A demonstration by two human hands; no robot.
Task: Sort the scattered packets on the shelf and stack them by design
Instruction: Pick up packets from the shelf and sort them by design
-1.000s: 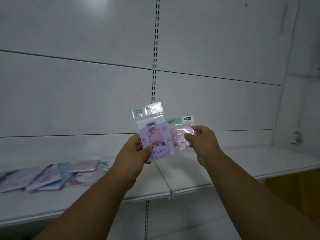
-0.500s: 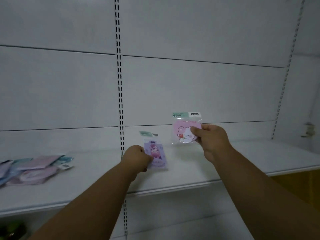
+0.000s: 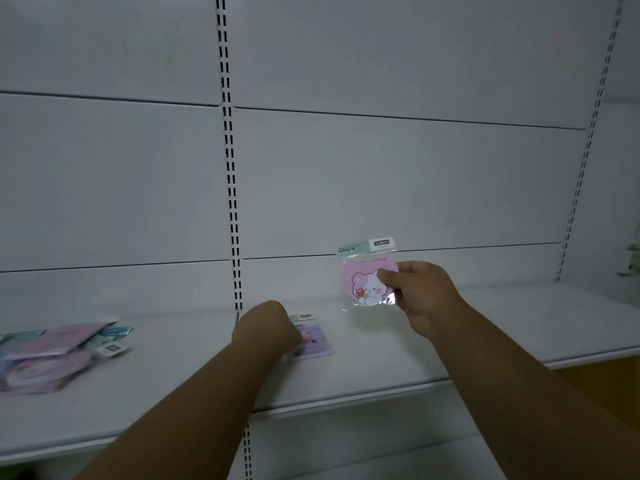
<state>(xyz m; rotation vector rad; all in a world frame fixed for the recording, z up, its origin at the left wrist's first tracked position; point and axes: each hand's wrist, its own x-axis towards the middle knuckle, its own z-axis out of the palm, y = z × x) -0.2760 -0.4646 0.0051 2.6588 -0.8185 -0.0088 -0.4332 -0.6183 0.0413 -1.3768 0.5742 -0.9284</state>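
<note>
While the left hand [image 3: 265,329] is laid knuckles-up on the shelf [image 3: 381,362], a purple packet [image 3: 313,337] is pressed flat beneath its curled fingers; the fingertips are hidden, so it cannot be told whether the packet is pinched or only touched. The packet is seen lying face up just to the right of the slotted upright [image 3: 232,202], its pale header pointing toward the back panel [image 3: 398,185]. The left forearm is stretched forward from the lower left, low over the shelf edge.

A pink packet [image 3: 369,275] printed with a cartoon bear is held upright in the right hand [image 3: 420,294], pinched at its right edge between the thumb in front and the fingers behind. It is kept clear of the shelf, in front of the back panel, with its green and white header uppermost. The right forearm is raised from the lower right, the wrist slightly bent.

Two packets are thus in or under the hands, one each. At the far left of the same shelf, well apart from both hands, a loose pile of packets [image 3: 55,355] in pink, lilac and teal is seen overlapping; its number cannot be counted because of blur.
</note>
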